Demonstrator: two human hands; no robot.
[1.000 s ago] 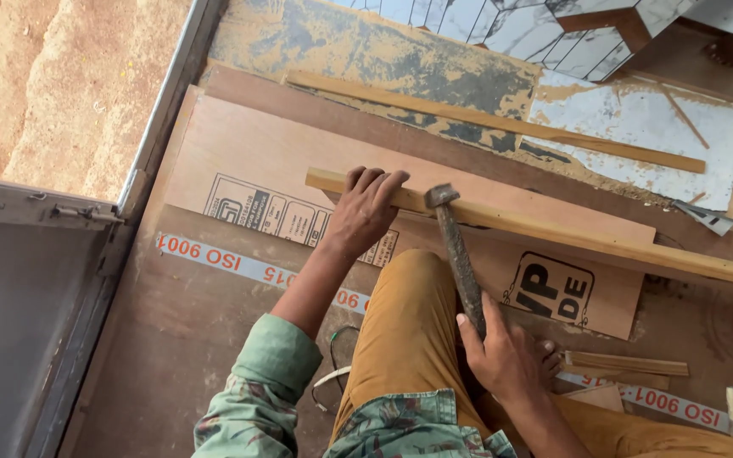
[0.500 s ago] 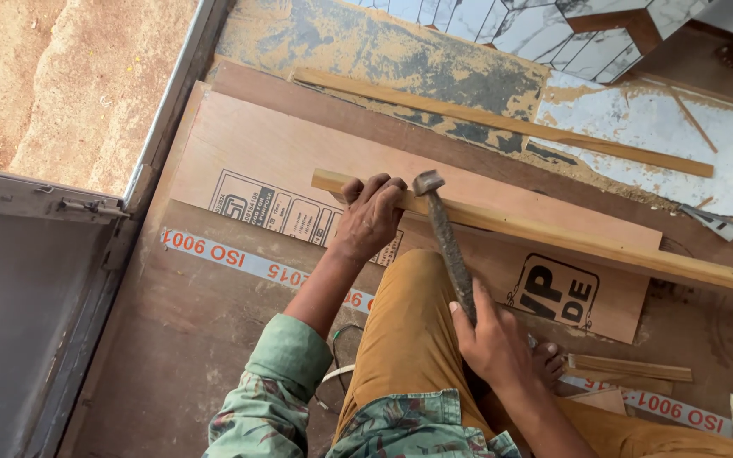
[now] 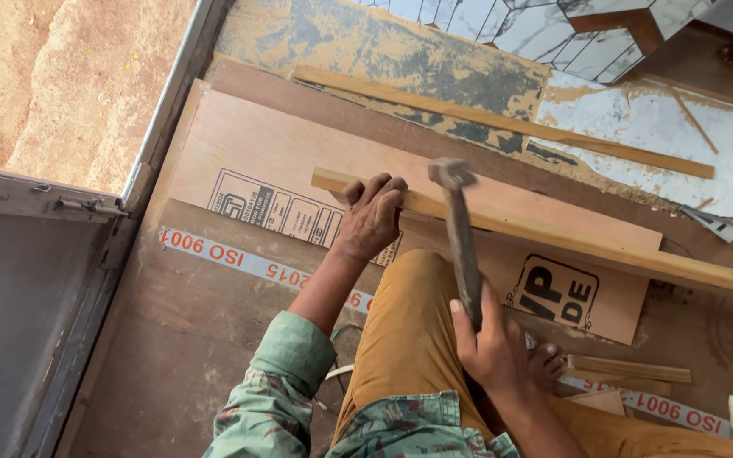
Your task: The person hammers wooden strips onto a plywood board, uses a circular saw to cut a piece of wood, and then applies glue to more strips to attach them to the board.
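Plywood floor [image 3: 239, 144] by open sill | right hand [image 3: 489, 348] clenched on hammer [image 3: 460, 229] at handle end — head-heavy, rigid | left hand [image 3: 372, 216] clamps strip [image 3: 553, 237] on board — light, stiff, likely splits near ends.

Daylight falls evenly over a work floor covered with brown plywood sheets [image 3: 214, 339]. In the upper left of the frame lies bare reddish earth [image 3: 53, 76] outside, bordered by a grey metal frame [image 3: 159, 136] that runs down the left side. Along the top sits a worn board with patchy yellow and dark paint [image 3: 366, 51], and in the upper right a white panel with a geometric line pattern [image 3: 553, 25].
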